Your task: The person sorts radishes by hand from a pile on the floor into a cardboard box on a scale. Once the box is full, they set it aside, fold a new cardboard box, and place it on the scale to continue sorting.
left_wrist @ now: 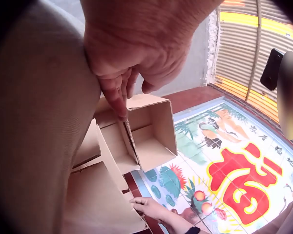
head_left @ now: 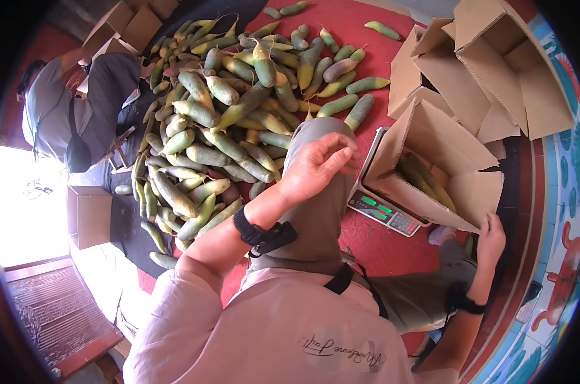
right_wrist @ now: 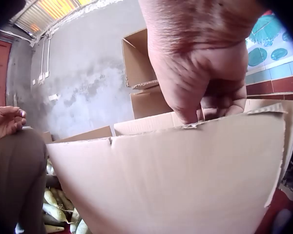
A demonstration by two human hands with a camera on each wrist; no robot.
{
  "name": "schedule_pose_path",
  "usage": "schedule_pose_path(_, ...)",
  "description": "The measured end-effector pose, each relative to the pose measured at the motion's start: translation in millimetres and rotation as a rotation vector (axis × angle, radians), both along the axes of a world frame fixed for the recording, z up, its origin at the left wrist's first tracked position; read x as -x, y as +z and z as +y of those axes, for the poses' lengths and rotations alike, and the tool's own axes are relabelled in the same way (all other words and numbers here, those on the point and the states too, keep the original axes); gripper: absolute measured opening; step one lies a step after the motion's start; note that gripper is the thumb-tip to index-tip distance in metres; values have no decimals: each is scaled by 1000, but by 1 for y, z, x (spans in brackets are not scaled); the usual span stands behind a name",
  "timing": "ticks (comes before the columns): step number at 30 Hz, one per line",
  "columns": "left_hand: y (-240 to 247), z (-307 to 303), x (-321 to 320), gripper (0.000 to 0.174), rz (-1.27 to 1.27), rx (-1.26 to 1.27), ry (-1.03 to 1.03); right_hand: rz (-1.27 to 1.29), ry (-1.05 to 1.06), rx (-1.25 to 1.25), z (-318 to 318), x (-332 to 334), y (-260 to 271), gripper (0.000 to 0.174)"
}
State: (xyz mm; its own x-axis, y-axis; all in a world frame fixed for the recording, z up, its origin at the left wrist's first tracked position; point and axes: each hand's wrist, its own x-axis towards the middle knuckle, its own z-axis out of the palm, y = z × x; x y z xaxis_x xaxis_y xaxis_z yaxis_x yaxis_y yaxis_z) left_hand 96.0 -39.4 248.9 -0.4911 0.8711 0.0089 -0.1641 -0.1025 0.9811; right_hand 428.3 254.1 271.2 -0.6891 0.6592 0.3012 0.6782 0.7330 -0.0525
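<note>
My left hand (head_left: 318, 165) hovers over my bent knee with its fingers loosely curled and nothing in it. At the right, my right hand (head_left: 491, 238) grips the top edge of a flap on an open cardboard box (head_left: 443, 137); the right wrist view shows its fingers (right_wrist: 185, 114) over that edge. Inside the box lie a few long green radishes (head_left: 424, 179), partly hidden by its walls. The box stands tilted-looking on a digital scale (head_left: 382, 214) with lit green displays. A large heap of green radishes (head_left: 206, 153) spreads beyond my left arm.
More open cardboard boxes (head_left: 488, 70) are stacked at the far right, beside a tiled picture wall (head_left: 562, 166). Several loose radishes (head_left: 360, 112) lie on the red floor cover (head_left: 360, 48) near my knee. Another person (head_left: 79, 115) sits at the far left.
</note>
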Motion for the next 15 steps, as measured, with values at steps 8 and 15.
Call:
schedule_pose_path(8,-18,-59,53,24,122,155,440,55,-199,-3,-2,-96,16,18)
schedule_pose_path(15,-120,-127,107,23,213,544,660,52,-313,68,-15,-117,-8,18)
